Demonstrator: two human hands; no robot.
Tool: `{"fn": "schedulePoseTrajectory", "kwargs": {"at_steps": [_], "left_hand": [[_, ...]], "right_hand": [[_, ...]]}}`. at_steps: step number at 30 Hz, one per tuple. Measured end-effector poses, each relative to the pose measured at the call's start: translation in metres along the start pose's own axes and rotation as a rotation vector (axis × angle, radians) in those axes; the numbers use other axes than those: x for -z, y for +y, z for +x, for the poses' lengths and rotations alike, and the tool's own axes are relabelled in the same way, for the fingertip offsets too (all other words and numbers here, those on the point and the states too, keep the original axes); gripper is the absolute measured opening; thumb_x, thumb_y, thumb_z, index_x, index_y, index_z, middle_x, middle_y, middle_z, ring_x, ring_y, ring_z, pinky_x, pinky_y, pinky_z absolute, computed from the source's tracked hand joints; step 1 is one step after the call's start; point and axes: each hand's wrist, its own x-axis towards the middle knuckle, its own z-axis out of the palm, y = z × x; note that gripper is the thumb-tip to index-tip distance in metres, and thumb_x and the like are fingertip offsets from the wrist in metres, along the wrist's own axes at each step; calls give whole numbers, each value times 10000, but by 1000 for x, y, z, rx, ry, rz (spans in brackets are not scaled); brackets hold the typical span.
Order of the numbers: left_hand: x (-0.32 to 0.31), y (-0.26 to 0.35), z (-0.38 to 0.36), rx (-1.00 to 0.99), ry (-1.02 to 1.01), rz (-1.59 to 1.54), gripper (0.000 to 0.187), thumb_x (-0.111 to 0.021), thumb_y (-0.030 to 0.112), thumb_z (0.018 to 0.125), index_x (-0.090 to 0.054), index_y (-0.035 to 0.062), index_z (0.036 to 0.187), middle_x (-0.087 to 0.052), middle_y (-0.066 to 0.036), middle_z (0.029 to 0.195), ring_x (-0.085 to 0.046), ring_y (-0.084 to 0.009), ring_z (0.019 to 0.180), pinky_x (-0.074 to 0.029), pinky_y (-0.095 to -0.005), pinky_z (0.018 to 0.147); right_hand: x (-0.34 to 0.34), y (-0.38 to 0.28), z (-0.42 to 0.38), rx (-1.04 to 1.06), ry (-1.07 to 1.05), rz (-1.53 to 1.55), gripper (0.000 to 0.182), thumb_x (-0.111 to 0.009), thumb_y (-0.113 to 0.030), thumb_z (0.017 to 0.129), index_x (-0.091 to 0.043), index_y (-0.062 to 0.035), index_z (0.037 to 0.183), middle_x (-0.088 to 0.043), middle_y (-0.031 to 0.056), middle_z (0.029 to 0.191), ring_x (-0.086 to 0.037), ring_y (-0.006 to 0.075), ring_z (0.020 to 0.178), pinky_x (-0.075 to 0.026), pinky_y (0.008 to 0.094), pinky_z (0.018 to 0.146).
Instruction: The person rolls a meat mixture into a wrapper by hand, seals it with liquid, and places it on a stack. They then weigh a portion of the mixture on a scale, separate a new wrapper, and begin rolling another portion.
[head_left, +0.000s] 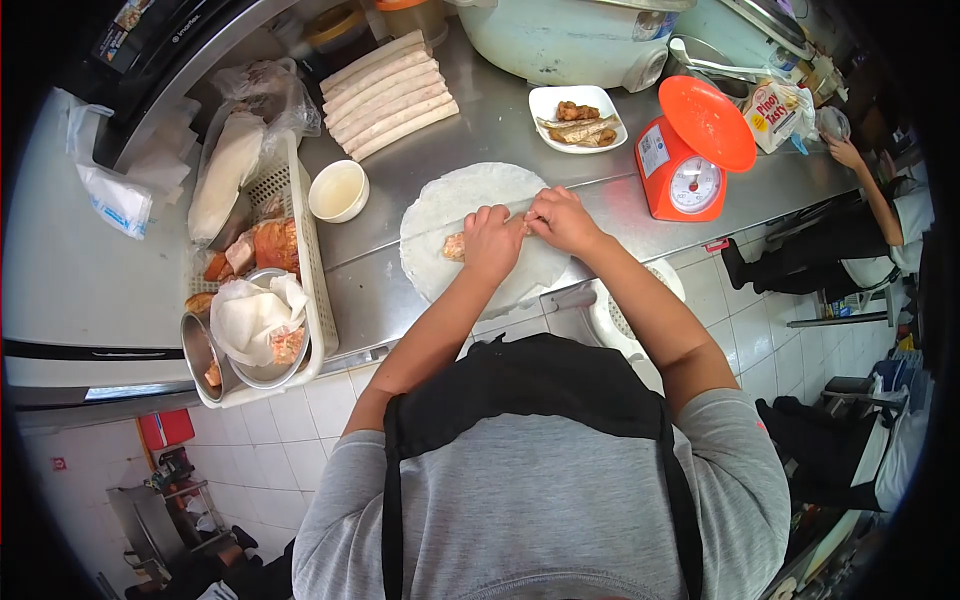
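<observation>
A thin round white wrapper [440,200] lies flat on the steel counter, its near edge partly under my hands. Pinkish minced filling [454,246] shows on it just left of my left hand [495,243]. That hand's fingers are curled down over the filling and the wrapper. Beside it, my right hand [562,220] pinches at the right part of the wrapper and filling, thumb and fingers together. The fingers hide exactly how the wrapper is folded there. Several long white rolls [390,95] lie side by side behind, and a small cream bowl [339,191] stands to the left.
A white plastic basket [318,290] at left holds a metal bowl [265,375], meat and bagged wrappers. An orange scale [685,170] stands at right, near a square plate [578,90] of fried food. A large pale tub [560,45] is behind. Other people [880,225] stand at right.
</observation>
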Motion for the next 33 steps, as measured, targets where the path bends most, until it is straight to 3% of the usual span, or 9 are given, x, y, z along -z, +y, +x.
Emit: {"fn": "schedulePoseTrajectory", "kwargs": {"at_steps": [4, 7, 10, 13, 16, 20, 25, 31, 33], "left_hand": [[1, 0, -1, 19, 12, 13, 254, -638, 253, 730, -651, 149, 962, -539, -15, 872, -485, -202, 871, -335, -367, 756], [-2, -3, 0, 7, -21, -18, 284, -655, 241, 709, -644, 125, 969, -536, -20, 874, -483, -211, 871, -339, -368, 762], [-2, -3, 1, -2, -47, -48, 302, -663, 228, 698, -638, 115, 978, -531, -27, 888, -479, -219, 876, -341, -368, 767], [4, 0, 1, 15, -35, -48, 307, -664, 213, 697, -634, 121, 988, -528, -32, 904, -475, -223, 883, -342, -369, 774], [2, 4, 3, -14, 6, -96, 330, -664, 215, 697, -629, 130, 1014, -530, -32, 913, -473, -219, 892, -341, -372, 780], [-11, -1, 4, -40, 0, -65, 383, -667, 227, 694, -612, 143, 1063, -533, -32, 925, -473, -218, 905, -339, -377, 790], [-1, 8, 5, -12, 36, -113, 340, -677, 208, 679, -630, 158, 1013, -536, -25, 928, -474, -219, 907, -341, -374, 798], [-14, 7, 10, -40, 4, -83, 308, -688, 206, 658, -640, 137, 955, -541, -15, 920, -475, -215, 902, -342, -374, 792], [-12, 6, 12, -30, -23, -64, 283, -686, 208, 659, -643, 135, 928, -543, -15, 914, -475, -213, 901, -343, -373, 787]], "right_hand": [[5, -10, -4, 41, 125, -21, 201, -654, -236, 710, -635, -150, 890, -558, 12, 948, -460, 233, 966, -336, 392, 841], [10, -11, 1, -20, -103, -86, 248, -661, -261, 705, -641, -157, 929, -558, 13, 962, -453, 234, 982, -330, 395, 849], [13, -5, 4, -3, -154, -114, 268, -665, -280, 702, -644, -152, 936, -556, 16, 979, -452, 232, 984, -332, 399, 845], [14, -3, -3, 50, 8, -70, 241, -660, -285, 708, -646, -136, 897, -559, 10, 975, -463, 230, 972, -340, 390, 839], [14, -2, -1, -43, -147, -115, 274, -671, -282, 697, -638, -144, 932, -560, 17, 977, -468, 235, 974, -346, 388, 842], [12, 8, 0, 2, -83, -57, 289, -687, -269, 680, -632, -147, 936, -562, 21, 975, -469, 236, 975, -350, 393, 848], [24, 11, -16, 22, 63, 70, 247, -688, -228, 681, -630, -142, 905, -571, 21, 940, -474, 230, 963, -357, 392, 846], [8, 19, -12, -7, 48, -39, 275, -695, -235, 675, -634, -149, 929, -572, 19, 939, -474, 234, 971, -359, 369, 860], [14, 8, -14, 0, 145, 6, 235, -683, -225, 687, -646, -150, 907, -577, 11, 925, -477, 224, 962, -360, 366, 855]]}}
